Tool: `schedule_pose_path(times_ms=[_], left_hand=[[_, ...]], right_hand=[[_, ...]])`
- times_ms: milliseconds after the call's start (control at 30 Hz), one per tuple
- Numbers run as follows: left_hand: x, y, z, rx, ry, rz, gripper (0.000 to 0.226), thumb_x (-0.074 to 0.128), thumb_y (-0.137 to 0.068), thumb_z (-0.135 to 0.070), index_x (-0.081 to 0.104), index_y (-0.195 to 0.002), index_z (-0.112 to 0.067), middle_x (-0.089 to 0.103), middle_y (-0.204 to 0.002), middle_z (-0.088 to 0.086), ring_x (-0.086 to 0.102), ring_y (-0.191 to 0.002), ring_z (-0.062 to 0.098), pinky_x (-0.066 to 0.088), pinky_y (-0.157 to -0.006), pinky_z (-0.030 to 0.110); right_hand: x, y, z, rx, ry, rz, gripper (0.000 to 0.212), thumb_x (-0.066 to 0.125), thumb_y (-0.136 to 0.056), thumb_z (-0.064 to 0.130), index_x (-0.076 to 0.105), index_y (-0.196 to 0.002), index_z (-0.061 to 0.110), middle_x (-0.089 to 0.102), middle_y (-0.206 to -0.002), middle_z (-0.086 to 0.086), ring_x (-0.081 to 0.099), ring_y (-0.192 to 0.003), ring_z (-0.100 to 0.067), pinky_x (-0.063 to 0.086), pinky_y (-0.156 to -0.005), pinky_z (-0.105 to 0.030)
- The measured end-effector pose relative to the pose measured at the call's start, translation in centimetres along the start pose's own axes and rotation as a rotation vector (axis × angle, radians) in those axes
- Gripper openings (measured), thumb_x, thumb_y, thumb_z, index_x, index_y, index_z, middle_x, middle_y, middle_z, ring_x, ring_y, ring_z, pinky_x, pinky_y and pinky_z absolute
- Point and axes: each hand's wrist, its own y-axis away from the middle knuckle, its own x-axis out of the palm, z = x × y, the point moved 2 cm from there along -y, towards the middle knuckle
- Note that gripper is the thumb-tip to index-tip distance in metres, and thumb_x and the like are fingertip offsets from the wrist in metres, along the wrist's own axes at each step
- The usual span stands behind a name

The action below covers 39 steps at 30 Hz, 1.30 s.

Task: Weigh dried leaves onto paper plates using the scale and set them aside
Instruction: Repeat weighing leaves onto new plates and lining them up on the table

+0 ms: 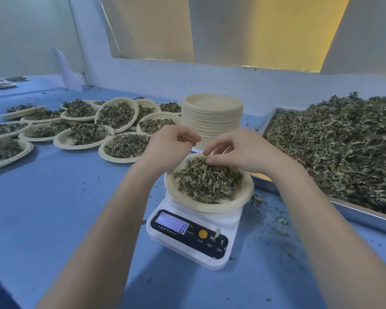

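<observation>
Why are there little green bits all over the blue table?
Those are spilled leaf crumbs, scattered on the table between the scale and the metal tray. One leaf bit even sits on the scale's buttons.

Bare counter (65,208) lies open across the lower left of the frame. Filled plates (85,136) crowd the left middle. A plate stack (213,121) stands at centre, just behind the scale (192,239). The tray of leaves (334,152) blocks the right side.
</observation>
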Motion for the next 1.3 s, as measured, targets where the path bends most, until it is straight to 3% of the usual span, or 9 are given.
schedule_pose_path(times_ms=[200,467,600,733,833,933,1067,1167,1300], left_hand=[[0.7,0.5,0.5,0.054,0.085,-0.071,0.034,0.052,-0.083,-0.005,0.069,-0.083,-0.035,0.07,-0.088,-0.016,0.063,-0.089,0.006,0.05,-0.078,0.021],[1.3,1.3,1.5,0.076,0.147,-0.143,0.034,0.056,-0.083,-0.005,0.069,-0.08,-0.036,0.071,-0.082,-0.018,0.064,-0.084,-0.001,0.047,-0.074,0.016],[1.3,1.6,1.7,0.098,0.148,-0.157,0.031,0.057,-0.082,-0.006,0.07,-0.081,-0.035,0.071,-0.08,-0.018,0.063,-0.083,-0.002,0.048,-0.077,0.017],[1.3,1.7,1.7,0.095,0.151,-0.173,0.031,0.057,-0.081,-0.006,0.07,-0.08,-0.034,0.07,-0.08,-0.017,0.064,-0.086,0.003,0.049,-0.081,0.021],[1.4,1.7,1.8,0.082,0.153,-0.19,0.031,0.057,-0.081,-0.006,0.07,-0.081,-0.033,0.07,-0.081,-0.018,0.064,-0.087,0.005,0.048,-0.079,0.02],[1.5,1.8,2.0,0.068,0.17,-0.223,0.033,0.056,-0.08,-0.006,0.069,-0.08,-0.036,0.068,-0.08,-0.019,0.061,-0.077,-0.001,0.046,-0.072,0.016],[1.5,1.8,2.2,0.062,0.193,-0.252,0.035,0.055,-0.079,-0.004,0.068,-0.082,-0.037,0.068,-0.084,-0.017,0.059,-0.075,-0.001,0.047,-0.072,0.018],[1.4,1.7,2.0,0.054,0.226,-0.247,0.033,0.056,-0.081,-0.005,0.069,-0.084,-0.035,0.068,-0.084,-0.017,0.06,-0.079,0.002,0.046,-0.072,0.017],[0.9,1.1,0.8,0.07,0.296,-0.216,0.028,0.056,-0.085,-0.007,0.07,-0.086,-0.031,0.066,-0.08,-0.018,0.06,-0.084,0.007,0.046,-0.075,0.022]], right_hand=[[-0.1,0.1,-0.1,-0.029,-0.048,-0.055,0.009,0.076,-0.077,0.036,0.074,-0.086,0.034,0.069,-0.078,0.014,0.06,-0.068,0.009,0.044,-0.056,-0.006],[-0.4,0.5,0.0,-0.025,0.006,-0.032,0.012,0.075,-0.078,0.037,0.074,-0.09,0.034,0.07,-0.083,0.012,0.063,-0.079,0.002,0.05,-0.072,-0.02],[-0.4,0.5,0.1,-0.008,0.062,-0.004,0.017,0.074,-0.077,0.042,0.072,-0.093,0.037,0.068,-0.085,0.017,0.059,-0.077,0.011,0.041,-0.062,-0.003],[0.2,0.4,0.5,0.002,0.138,0.054,0.034,0.072,-0.075,0.052,0.067,-0.107,0.042,0.065,-0.094,0.019,0.053,-0.079,0.013,0.035,-0.06,0.0],[1.2,0.3,1.1,-0.003,0.21,0.116,0.045,0.069,-0.071,0.06,0.061,-0.114,0.046,0.058,-0.093,0.018,0.049,-0.08,0.01,0.036,-0.067,-0.008],[2.4,-0.1,1.4,-0.029,0.351,0.115,0.04,0.07,-0.077,0.049,0.064,-0.115,0.038,0.052,-0.093,0.013,0.05,-0.087,-0.005,0.041,-0.073,-0.023],[1.9,-0.3,1.7,-0.08,0.302,-0.022,0.018,0.07,-0.083,0.032,0.073,-0.101,0.031,0.06,-0.083,0.008,0.053,-0.077,-0.005,0.036,-0.059,-0.014],[0.7,0.0,1.8,-0.061,0.138,-0.103,0.011,0.072,-0.082,0.028,0.074,-0.093,0.032,0.061,-0.066,0.016,0.056,-0.057,-0.002,0.041,-0.053,-0.007],[-0.6,0.7,2.3,-0.062,-0.085,-0.202,0.01,0.072,-0.084,0.02,0.071,-0.086,0.029,0.067,-0.073,0.014,0.065,-0.054,-0.006,0.038,-0.037,-0.009]])
